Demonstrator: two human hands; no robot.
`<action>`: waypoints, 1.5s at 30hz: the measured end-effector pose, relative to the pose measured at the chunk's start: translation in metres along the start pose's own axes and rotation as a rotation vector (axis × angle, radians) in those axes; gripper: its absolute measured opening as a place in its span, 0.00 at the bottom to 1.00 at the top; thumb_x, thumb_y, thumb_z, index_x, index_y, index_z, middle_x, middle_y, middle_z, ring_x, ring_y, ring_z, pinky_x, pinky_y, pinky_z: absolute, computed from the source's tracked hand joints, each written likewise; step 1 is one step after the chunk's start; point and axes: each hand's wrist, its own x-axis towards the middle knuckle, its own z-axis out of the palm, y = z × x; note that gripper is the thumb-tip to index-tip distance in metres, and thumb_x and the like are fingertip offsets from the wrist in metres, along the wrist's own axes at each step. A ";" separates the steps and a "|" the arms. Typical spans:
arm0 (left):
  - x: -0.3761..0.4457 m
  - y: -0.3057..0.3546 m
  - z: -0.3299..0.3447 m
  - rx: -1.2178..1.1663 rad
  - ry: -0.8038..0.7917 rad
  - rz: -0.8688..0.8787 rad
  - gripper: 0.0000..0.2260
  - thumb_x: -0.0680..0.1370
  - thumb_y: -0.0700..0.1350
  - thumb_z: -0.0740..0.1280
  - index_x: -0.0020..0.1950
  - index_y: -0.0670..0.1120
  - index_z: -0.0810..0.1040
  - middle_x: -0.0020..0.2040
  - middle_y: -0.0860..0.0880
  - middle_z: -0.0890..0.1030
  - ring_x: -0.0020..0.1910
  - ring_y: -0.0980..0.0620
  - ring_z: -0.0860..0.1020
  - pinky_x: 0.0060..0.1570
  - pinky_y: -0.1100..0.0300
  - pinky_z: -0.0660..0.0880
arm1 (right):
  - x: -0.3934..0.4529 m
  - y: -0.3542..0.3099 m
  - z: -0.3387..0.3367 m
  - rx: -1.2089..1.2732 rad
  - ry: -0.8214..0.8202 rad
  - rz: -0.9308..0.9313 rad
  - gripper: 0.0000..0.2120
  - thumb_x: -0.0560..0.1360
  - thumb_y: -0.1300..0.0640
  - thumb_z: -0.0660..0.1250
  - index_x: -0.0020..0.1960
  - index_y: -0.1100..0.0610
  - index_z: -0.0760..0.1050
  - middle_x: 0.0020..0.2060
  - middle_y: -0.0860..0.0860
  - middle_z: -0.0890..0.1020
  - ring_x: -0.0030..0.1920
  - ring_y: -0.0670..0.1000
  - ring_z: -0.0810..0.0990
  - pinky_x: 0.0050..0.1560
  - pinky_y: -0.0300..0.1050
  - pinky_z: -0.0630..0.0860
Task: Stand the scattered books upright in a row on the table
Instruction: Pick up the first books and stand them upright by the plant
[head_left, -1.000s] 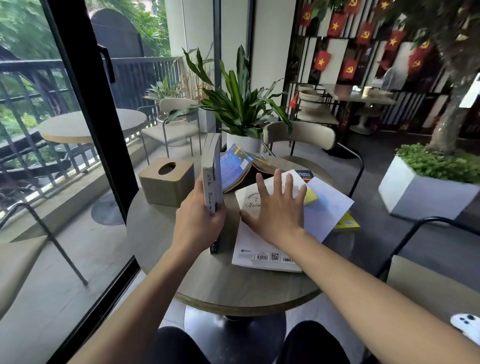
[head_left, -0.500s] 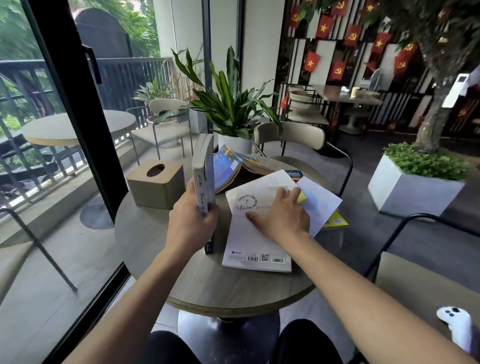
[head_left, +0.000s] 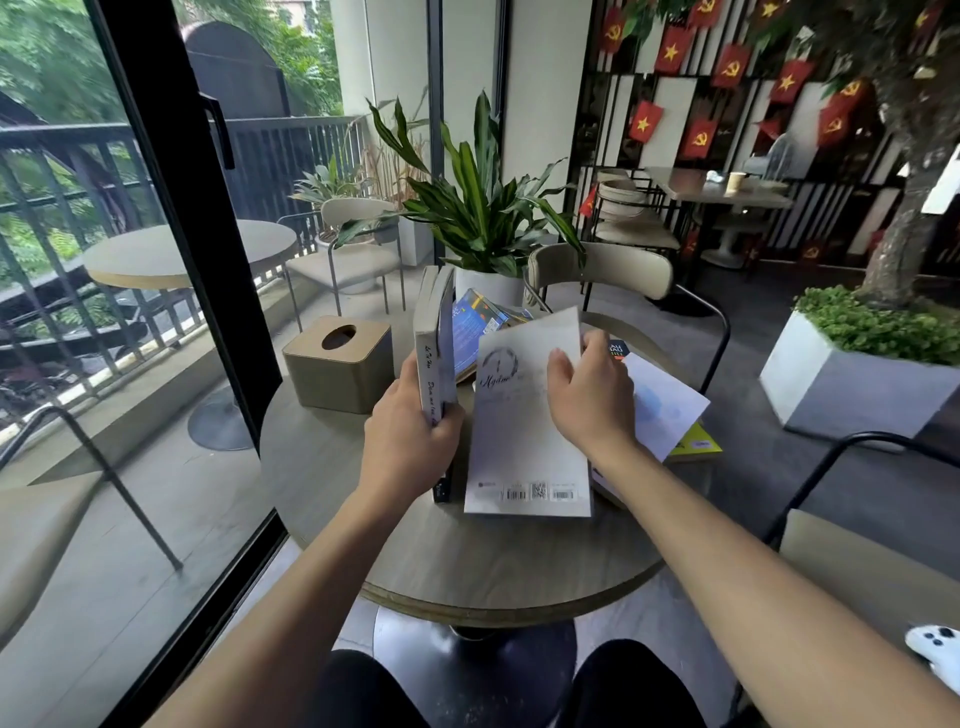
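A grey book (head_left: 432, 343) stands upright on the round wooden table (head_left: 467, 561), spine toward me, with my left hand (head_left: 410, 441) wrapped around its lower half. My right hand (head_left: 592, 400) grips the far right edge of a white paperback (head_left: 519, 436) and tilts its far end up off the pile, while its near edge rests on the table. A blue book (head_left: 475, 327) leans behind the grey one. Under my right hand lie a pale blue-white book (head_left: 665, 410) and a yellow book (head_left: 696, 444), both flat.
A tan tissue box (head_left: 337, 364) sits on the table's left side, just left of the upright book. A potted plant (head_left: 483, 218) and a beige chair (head_left: 602, 270) stand behind the table. A glass door (head_left: 171, 260) runs along the left. Another chair (head_left: 862, 561) is at my right.
My right hand went from lying flat on the white paperback to gripping its far edge and lifting that end. My left hand still holds the grey book upright.
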 end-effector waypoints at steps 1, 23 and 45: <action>0.000 0.000 0.000 0.001 0.002 0.001 0.19 0.76 0.42 0.65 0.68 0.47 0.70 0.44 0.52 0.75 0.45 0.45 0.72 0.42 0.52 0.69 | 0.000 -0.005 -0.002 0.025 0.049 -0.043 0.14 0.82 0.54 0.59 0.61 0.64 0.68 0.52 0.64 0.81 0.55 0.66 0.77 0.43 0.53 0.64; 0.005 -0.019 0.004 -0.060 -0.135 0.098 0.40 0.70 0.53 0.72 0.79 0.56 0.58 0.65 0.50 0.77 0.62 0.48 0.76 0.57 0.50 0.74 | -0.004 -0.032 0.026 0.589 -0.170 -0.316 0.10 0.82 0.56 0.63 0.63 0.55 0.70 0.53 0.46 0.82 0.52 0.41 0.79 0.52 0.33 0.74; 0.007 -0.040 0.033 0.021 -0.188 0.098 0.48 0.64 0.58 0.74 0.80 0.57 0.55 0.71 0.58 0.69 0.61 0.54 0.76 0.51 0.53 0.78 | 0.001 -0.026 0.035 0.637 -0.523 -0.330 0.57 0.60 0.37 0.80 0.80 0.40 0.51 0.72 0.46 0.71 0.68 0.49 0.75 0.68 0.55 0.73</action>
